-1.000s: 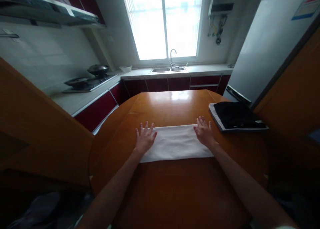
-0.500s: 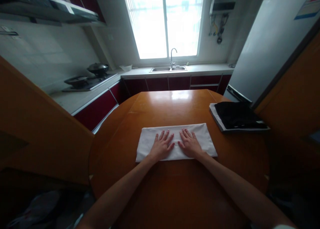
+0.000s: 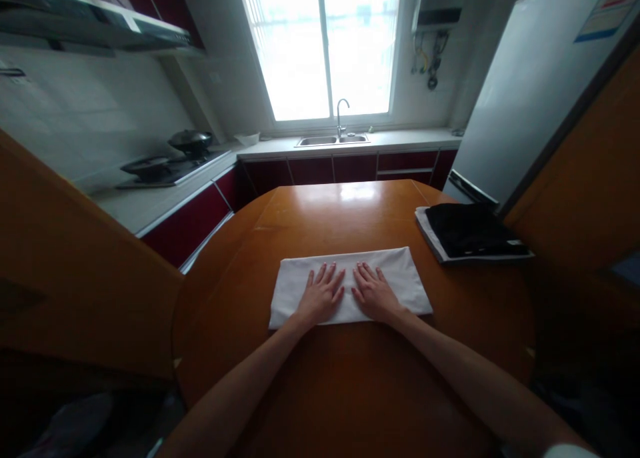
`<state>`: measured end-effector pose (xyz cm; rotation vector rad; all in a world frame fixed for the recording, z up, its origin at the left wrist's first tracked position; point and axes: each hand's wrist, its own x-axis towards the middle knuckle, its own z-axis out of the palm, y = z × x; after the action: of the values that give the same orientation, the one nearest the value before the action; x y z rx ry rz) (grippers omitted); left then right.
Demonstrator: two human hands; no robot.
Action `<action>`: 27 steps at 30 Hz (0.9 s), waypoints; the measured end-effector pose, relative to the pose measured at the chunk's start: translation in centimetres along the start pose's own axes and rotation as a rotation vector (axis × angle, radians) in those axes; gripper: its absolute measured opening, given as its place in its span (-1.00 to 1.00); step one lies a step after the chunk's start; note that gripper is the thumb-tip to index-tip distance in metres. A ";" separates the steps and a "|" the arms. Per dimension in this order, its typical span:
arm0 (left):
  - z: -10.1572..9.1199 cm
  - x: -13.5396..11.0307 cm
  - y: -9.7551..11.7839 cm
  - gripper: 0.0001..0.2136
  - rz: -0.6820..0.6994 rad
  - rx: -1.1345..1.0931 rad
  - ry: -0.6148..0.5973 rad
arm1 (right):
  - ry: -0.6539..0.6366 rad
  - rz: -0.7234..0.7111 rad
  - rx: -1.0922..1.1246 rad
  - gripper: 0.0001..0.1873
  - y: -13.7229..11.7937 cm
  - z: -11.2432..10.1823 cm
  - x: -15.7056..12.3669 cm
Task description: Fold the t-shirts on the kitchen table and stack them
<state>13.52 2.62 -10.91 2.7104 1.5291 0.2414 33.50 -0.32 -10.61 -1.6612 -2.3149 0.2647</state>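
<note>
A folded white cloth (image 3: 405, 278) lies as a long rectangle across the middle of a round wooden table (image 3: 350, 378). My left hand (image 3: 323, 295) rests flat on the cloth's middle, fingers stretched out and pointing away from me. My right hand (image 3: 373, 293) lies flat beside it, also open, the two hands almost touching. Neither hand holds anything.
A stack of folded dark and light clothes (image 3: 467, 231) sits at the table's right edge next to a grey fridge (image 3: 530, 91). Behind the table run a counter with a sink (image 3: 331, 139) and a stove with pans (image 3: 173, 158). Wooden chair backs flank the table.
One second ago my hands pressed the two ends of the cloth. They slid inward to its middle, and have stayed there with only a slight camera shift.
</note>
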 end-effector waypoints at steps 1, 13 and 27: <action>-0.1 0.1 0.0 -0.50 -0.001 -0.006 -0.002 | 0.000 0.002 0.004 -0.35 0.0 0.0 0.0; -2.7 -0.4 -9.8 -0.38 -0.453 0.078 0.053 | 0.015 -0.004 0.048 -0.33 0.3 -0.5 0.2; -4.4 0.4 -14.9 -0.69 -0.688 -0.332 -0.100 | 0.040 -0.030 0.057 -0.33 0.5 -0.7 0.3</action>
<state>0.46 10.42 -7.86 1.7956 2.0469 0.2939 34.11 0.12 -10.06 -1.5889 -2.2795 0.2861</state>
